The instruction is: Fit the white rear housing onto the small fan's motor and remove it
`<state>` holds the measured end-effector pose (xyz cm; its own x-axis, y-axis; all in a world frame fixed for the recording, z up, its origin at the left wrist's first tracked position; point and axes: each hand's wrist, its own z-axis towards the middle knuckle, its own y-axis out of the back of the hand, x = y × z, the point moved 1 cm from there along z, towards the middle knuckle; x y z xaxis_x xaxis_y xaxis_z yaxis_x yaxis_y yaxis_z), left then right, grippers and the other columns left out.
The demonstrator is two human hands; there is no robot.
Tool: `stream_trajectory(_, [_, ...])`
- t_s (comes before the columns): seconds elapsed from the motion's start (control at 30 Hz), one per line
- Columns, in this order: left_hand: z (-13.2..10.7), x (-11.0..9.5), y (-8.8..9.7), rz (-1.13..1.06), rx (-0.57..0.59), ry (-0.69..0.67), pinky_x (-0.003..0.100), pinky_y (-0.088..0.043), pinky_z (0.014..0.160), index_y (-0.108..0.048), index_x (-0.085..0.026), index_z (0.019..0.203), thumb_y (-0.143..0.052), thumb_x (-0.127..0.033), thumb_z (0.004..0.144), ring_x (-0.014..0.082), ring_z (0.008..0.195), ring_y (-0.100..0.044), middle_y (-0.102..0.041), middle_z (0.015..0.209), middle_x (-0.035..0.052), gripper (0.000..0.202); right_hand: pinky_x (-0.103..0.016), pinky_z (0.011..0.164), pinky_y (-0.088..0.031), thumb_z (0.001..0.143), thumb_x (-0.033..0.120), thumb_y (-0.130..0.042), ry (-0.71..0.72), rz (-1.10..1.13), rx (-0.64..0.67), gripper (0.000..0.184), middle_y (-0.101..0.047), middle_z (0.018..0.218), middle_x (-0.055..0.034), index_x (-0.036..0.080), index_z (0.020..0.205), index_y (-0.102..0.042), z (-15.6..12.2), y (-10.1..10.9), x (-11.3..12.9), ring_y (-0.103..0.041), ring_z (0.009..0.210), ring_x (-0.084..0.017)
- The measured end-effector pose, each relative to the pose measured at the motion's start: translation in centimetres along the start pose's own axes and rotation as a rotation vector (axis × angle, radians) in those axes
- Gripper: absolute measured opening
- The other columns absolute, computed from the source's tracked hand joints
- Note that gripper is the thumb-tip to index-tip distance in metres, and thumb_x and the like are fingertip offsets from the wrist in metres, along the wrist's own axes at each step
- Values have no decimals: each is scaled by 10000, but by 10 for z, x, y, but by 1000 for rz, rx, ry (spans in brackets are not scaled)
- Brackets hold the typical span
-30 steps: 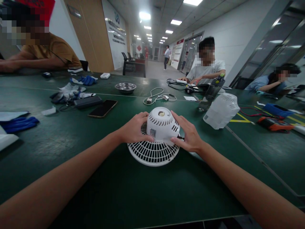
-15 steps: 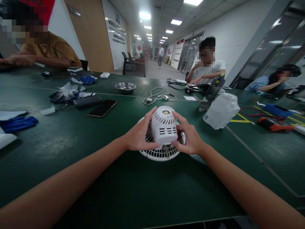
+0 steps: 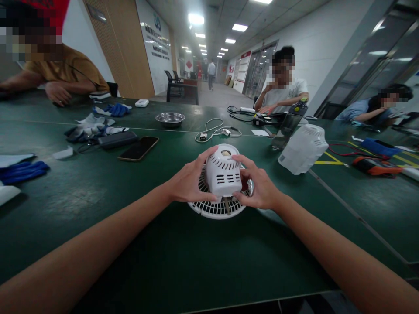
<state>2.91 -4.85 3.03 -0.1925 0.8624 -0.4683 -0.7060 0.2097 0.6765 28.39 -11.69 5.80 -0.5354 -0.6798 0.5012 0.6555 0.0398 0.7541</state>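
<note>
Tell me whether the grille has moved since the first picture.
Yes: the grille has shifted to the right, its left edge now farther from the unmoved phone.

I count one white housing (image 3: 224, 176), two hands (image 3: 186, 181) (image 3: 262, 187) on it, one grille (image 3: 213, 213) beneath; one phone (image 3: 139, 148), one metal bowl (image 3: 170, 118) to its left; one bottle (image 3: 288, 124) to its right.

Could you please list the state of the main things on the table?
White plastic vented housing: held between left grip and right grip
White round plastic grille: under the housing, partly hidden
Black rectangular smartphone: lying flat, screen dark
Round shiny metal bowl: open side up
Thin white cable: loosely looped
Tall transparent bottle: capped
Orange-black multimeter: on or off, cannot tell
</note>
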Motion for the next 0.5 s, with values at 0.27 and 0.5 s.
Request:
stream_trajectory(0.27, [-5,10,-2,9,-70,73,621,-434,1131,-156,-309,1637,-771,-607,791,415,1366,-528,-428,1611,162,1088,-520,778,-630,718,594,-838,-41,-91,-94,1103,-675,1208,-91,342,1589,-210,1,-2,-8,-697,851,-274])
stream_trajectory(0.5, [-8,31,12,48,-204,321,549,-426,1129,-514,-203,1478,-497,-509,995,322,1312,-580,-626,1428,133,573,-568,938,-567,859,463,-721,11,-62,-87,983,-668,1315,-86,361,1634,-124,-3,21,-33,-683,1070,-321])
